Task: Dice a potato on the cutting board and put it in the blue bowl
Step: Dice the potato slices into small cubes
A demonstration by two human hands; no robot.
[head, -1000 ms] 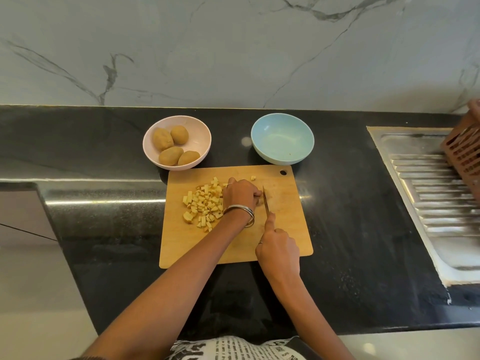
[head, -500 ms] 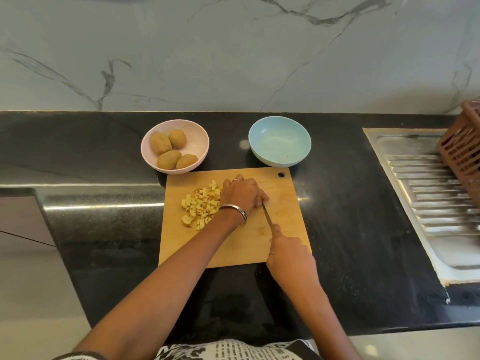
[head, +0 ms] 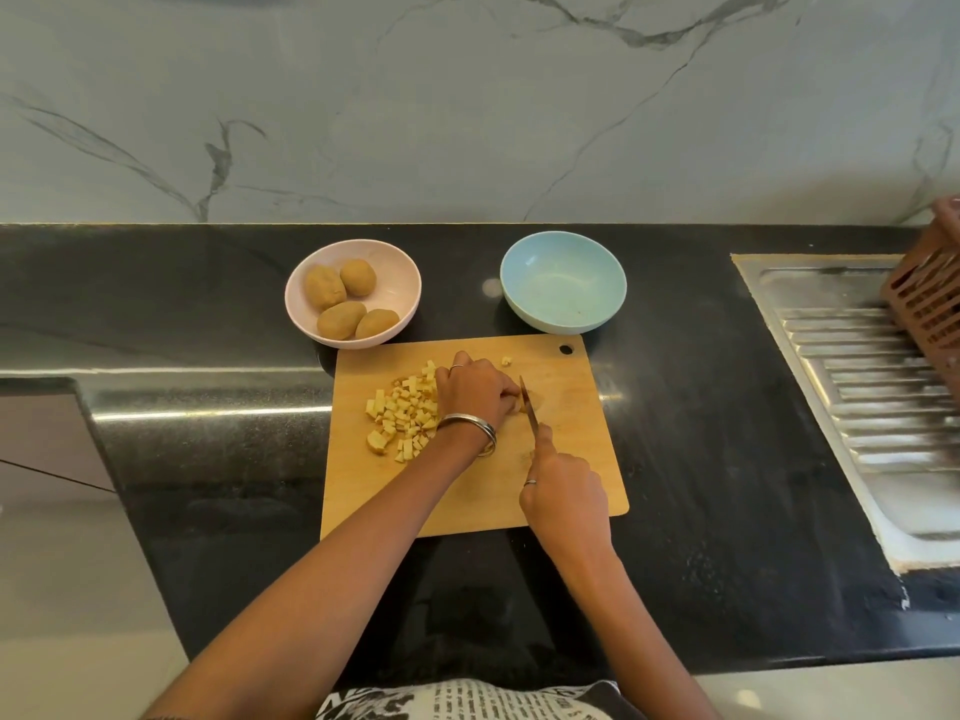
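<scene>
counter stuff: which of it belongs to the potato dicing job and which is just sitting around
In the job:
cutting board
potato dice
knife, held by the right hand
left hand, steadying the piece being cut
blue bowl, no dice in it yet

Lying about:
pink bowl with four whole potatoes
brown basket
sink drainer

On the cutting board (head: 467, 491), the left hand (head: 475, 392) curls over potato beside the diced pile (head: 402, 413); the right hand (head: 566, 491) grips the knife (head: 529, 402). The blue bowl (head: 563, 280) holds nothing; 4 potatoes (head: 348, 301) fill the pink bowl (head: 306, 314).
</scene>
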